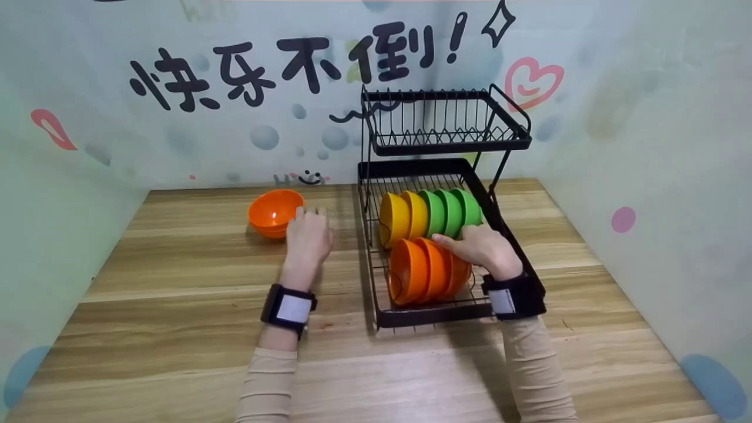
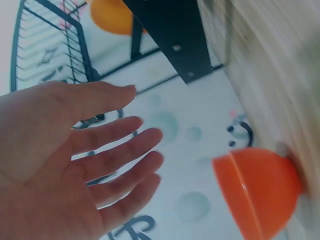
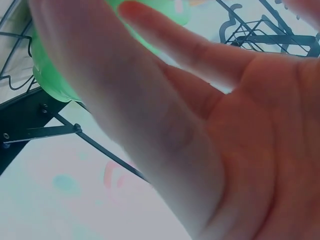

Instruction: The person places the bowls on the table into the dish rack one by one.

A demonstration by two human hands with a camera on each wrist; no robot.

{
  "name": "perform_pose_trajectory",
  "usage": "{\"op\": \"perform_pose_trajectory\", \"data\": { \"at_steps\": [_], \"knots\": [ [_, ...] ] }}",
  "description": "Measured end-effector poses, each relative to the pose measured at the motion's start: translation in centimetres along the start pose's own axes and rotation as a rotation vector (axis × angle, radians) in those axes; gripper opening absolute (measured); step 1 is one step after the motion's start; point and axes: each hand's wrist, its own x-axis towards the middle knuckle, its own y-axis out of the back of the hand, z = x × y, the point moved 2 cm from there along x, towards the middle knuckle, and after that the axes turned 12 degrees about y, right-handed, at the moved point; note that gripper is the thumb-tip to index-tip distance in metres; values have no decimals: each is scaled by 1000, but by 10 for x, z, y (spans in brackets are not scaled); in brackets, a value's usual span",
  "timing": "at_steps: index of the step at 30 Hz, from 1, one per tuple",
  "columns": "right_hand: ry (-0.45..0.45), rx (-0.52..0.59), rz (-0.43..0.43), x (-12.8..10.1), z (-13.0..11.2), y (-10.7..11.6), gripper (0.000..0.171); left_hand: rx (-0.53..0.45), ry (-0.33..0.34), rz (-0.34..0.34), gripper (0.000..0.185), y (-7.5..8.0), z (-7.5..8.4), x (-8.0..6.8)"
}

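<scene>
Two nested orange bowls [image 1: 276,214] sit on the table at the left. My left hand [image 1: 309,236] is just right of them in the head view. The left wrist view shows that hand [image 2: 80,165] with fingers loosely extended, apart from an orange bowl [image 2: 260,192]. Several orange bowls [image 1: 408,273] stand on edge at the front of the black dish rack [image 1: 435,318]. Over their upper right side is my right hand [image 1: 484,249], its thumb reaching across the rims; contact is unclear. In the right wrist view, its fingers [image 3: 190,45] look straight, near a green bowl [image 3: 50,75].
Behind the orange bowls, yellow bowls [image 1: 395,217] and green bowls [image 1: 449,211] stand on edge in the rack's lower tier. An upper wire tier [image 1: 452,147] rises over the back. Printed walls [image 1: 235,147] enclose the wooden table [image 1: 176,329] at the back and sides.
</scene>
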Motion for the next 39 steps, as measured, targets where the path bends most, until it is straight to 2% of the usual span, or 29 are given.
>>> {"op": "perform_pose_trajectory", "data": {
  "at_steps": [4,7,13,20,26,32,39],
  "knots": [
    [-7,2,41,0,0,2,54,-21,25,28,32,-3,-15,7],
    [-9,2,61,-1,-1,3,53,-49,24,77,34,-8,-27,11],
    [6,13,90,-2,-2,3,50,-101,20,186,24,-23,-48,14],
    [14,15,105,-4,-2,3,49,-81,51,234,12,-32,-64,14],
    [17,18,102,-4,-1,3,50,-77,73,211,8,-33,-69,16],
    [12,21,97,-5,0,3,50,-87,53,255,9,-30,-68,15],
    [18,11,112,-5,0,4,51,-102,69,270,9,-27,-66,14]
  ]
}}
